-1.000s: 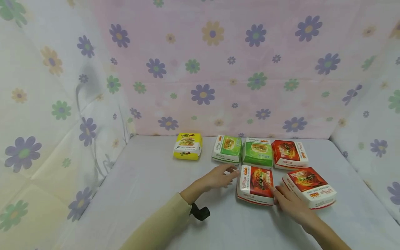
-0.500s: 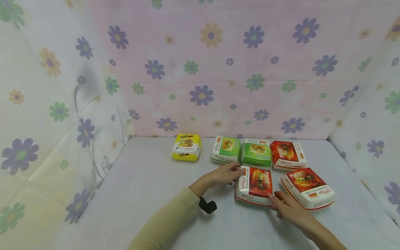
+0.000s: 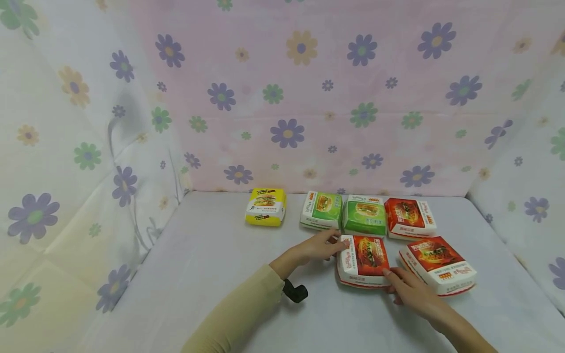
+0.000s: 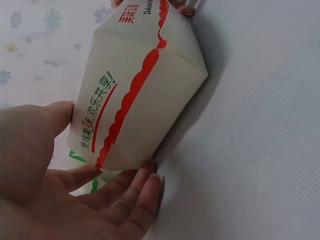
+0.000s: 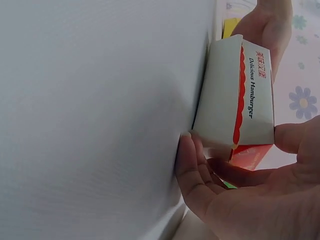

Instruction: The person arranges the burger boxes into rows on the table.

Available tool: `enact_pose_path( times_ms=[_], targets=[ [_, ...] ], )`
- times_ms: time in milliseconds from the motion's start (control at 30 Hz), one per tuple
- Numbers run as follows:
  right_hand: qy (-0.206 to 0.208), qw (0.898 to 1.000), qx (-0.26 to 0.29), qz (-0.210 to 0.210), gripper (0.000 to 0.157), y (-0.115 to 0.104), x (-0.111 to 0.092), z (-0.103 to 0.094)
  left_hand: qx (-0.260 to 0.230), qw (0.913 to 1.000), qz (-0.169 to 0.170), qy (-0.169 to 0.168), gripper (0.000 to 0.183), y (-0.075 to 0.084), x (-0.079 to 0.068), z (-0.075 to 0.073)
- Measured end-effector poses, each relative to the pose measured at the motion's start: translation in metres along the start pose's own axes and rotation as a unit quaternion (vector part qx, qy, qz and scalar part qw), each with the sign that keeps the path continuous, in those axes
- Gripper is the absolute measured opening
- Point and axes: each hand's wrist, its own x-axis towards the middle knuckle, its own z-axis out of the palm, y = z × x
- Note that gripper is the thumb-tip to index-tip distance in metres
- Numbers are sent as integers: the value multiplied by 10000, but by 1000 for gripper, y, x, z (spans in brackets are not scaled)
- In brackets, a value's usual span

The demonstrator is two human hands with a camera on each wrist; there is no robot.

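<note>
A red-topped white burger box [image 3: 363,261] lies flat on the white table [image 3: 212,264], in the front row. My left hand [image 3: 328,243] holds its far left corner, thumb on the side wall and fingers at the bottom edge, as the left wrist view shows for the hand [image 4: 107,150] and box [image 4: 145,85]. My right hand [image 3: 393,277] holds the near right corner. In the right wrist view that hand [image 5: 232,140] has fingers at the box's [image 5: 225,100] base and thumb by the top edge.
Another red box [image 3: 437,264] lies just right of the held one. Behind stand a green-and-white box [image 3: 321,210], a green box [image 3: 364,214] and a red box [image 3: 409,218], with a yellow box [image 3: 265,206] apart at the left. Flowered cloth walls enclose the table.
Both hands stay on the front red box, which has shifted and turned slightly. The left hand crept further onto its far corner.
</note>
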Motion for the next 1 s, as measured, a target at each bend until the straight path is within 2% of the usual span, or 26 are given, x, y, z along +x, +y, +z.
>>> enact_pose_path(
  times_ms=[233,500,733,833,1000],
  targets=[
    [276,9994,68,-204,65,0,6,-5,155,9998,-65,122,49,0,-7,-2],
    [554,9978,138,-330,68,-3,12,-3,206,9995,-220,-25,53,-3,-19,-3],
    [620,9976,-32,-304,73,-7,22,0,563,9980,-247,168,58,-7,-31,6],
    [591,9978,-68,-301,79,-10,26,0,682,9971,-289,194,66,-7,-37,12],
    [512,9980,-18,-364,78,-12,33,0,952,9945,-362,229,80,-5,-46,20]
  ],
)
